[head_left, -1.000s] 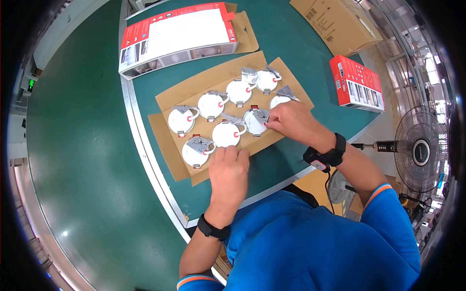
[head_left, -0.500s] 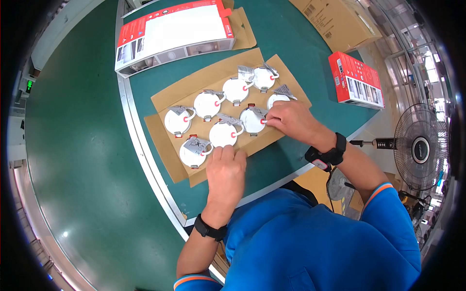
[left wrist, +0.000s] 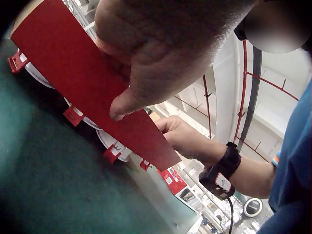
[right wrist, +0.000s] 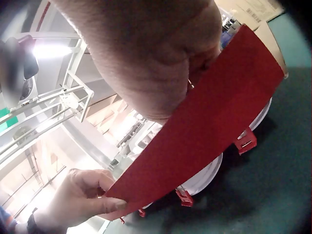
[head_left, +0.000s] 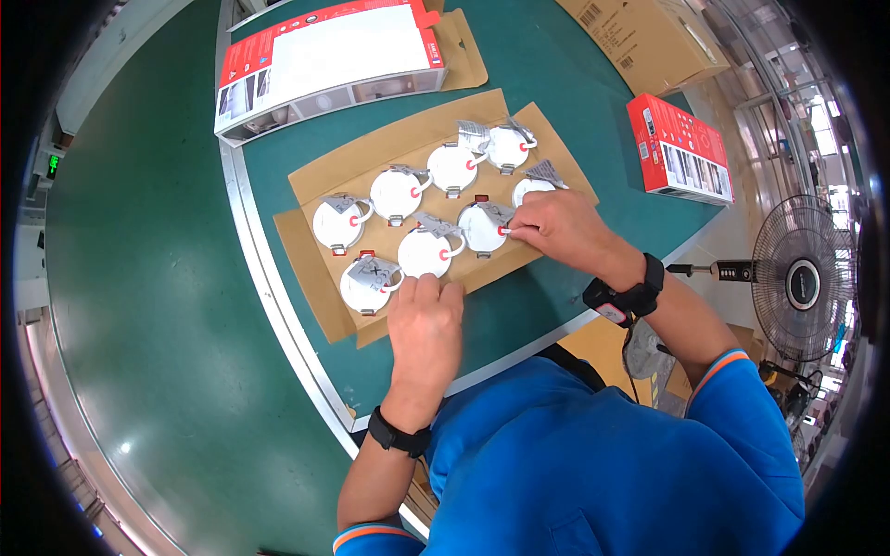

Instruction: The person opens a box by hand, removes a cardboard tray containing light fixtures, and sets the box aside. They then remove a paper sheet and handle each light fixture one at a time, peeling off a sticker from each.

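A brown cardboard tray insert point(head_left: 306, 269) holds several round white downlights point(head_left: 424, 254) with silver tags, short white cables and spring clips. My left hand point(head_left: 424, 324) grips the tray's near edge in front of the downlights at left. In the left wrist view its thumb point(left wrist: 122, 105) presses the tray's red outer side point(left wrist: 73, 68); its fingers are hidden behind. Farther along the same edge, my right hand point(head_left: 564, 227) grips it beside a downlight point(head_left: 480, 228), fingertips partly hidden. Red clips point(right wrist: 184, 196) stick out below the tray in the wrist views.
A red and white printed box point(head_left: 343, 65) lies at the back left with a brown flap out. A smaller red box point(head_left: 681, 153) and a large brown carton point(head_left: 644, 46) stand at right. The green table point(head_left: 547, 93) has a metal edge. A fan point(head_left: 802, 283) stands beyond.
The head view has shifted slightly. Both hands stay on the tray's near edge, and the tag beside my right hand sits a little farther back on its downlight.
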